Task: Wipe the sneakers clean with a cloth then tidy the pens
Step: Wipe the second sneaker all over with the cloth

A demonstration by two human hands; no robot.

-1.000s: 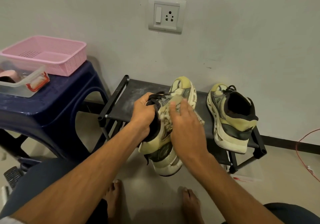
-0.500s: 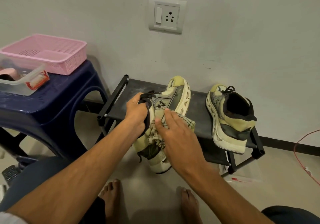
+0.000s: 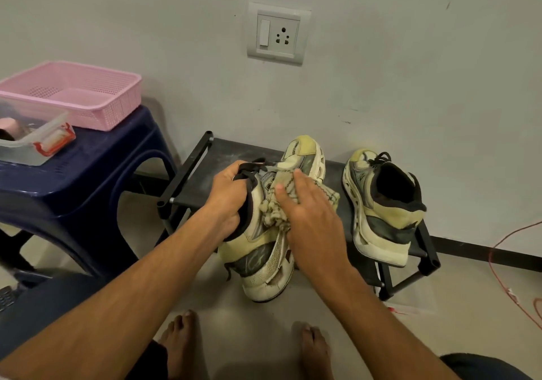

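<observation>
Sneaker (image 3: 264,262) in left hand (image 3: 228,197); right hand (image 3: 311,218) slid cloth (image 3: 271,209) toeward.

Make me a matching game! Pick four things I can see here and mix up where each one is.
Things:
1. wiped sneaker
2. other sneaker
3. pink basket
4. cloth

Places:
A. standing on the black rack
B. pressed under the flat right hand
C. gripped by the left hand
D. on the blue stool

Pairs: 1-C, 2-A, 3-D, 4-B.
</observation>
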